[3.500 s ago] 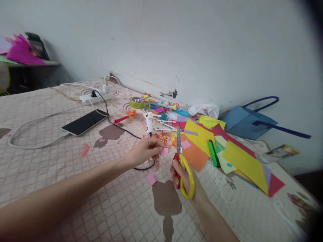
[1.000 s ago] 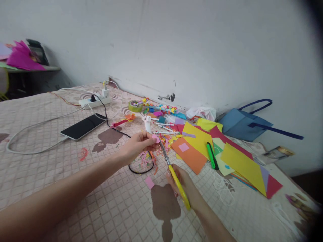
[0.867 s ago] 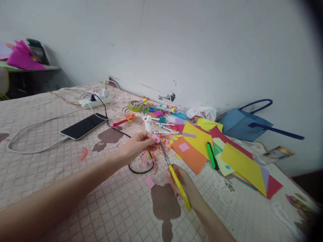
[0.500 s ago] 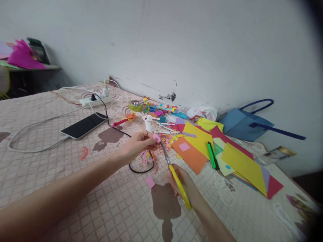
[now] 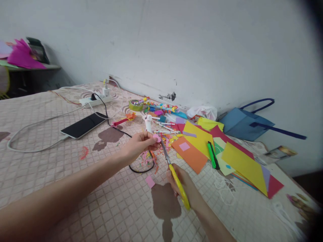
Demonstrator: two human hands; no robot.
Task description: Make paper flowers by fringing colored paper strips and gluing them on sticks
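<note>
My left hand [image 5: 139,145] pinches a small pink paper piece [image 5: 156,137] above the patterned bed cover. My right hand [image 5: 183,185] grips yellow-handled scissors [image 5: 176,181]; their blades [image 5: 164,151] point up to the pink piece and meet its edge. Under the hands lie paper scraps [image 5: 148,157] and a loose pink square [image 5: 150,181].
Coloured paper sheets [image 5: 227,151] and a green marker [image 5: 213,155] lie to the right. A phone [image 5: 83,125] on a cable, a power strip [image 5: 96,99], a black cord loop [image 5: 141,168], a tape roll [image 5: 135,105], pens and a blue bag [image 5: 247,122] lie near the wall.
At first the scissors stood upright, away from the pink piece. Since then my right hand tilted them and brought the blades to the piece; over the last second almost nothing moved.
</note>
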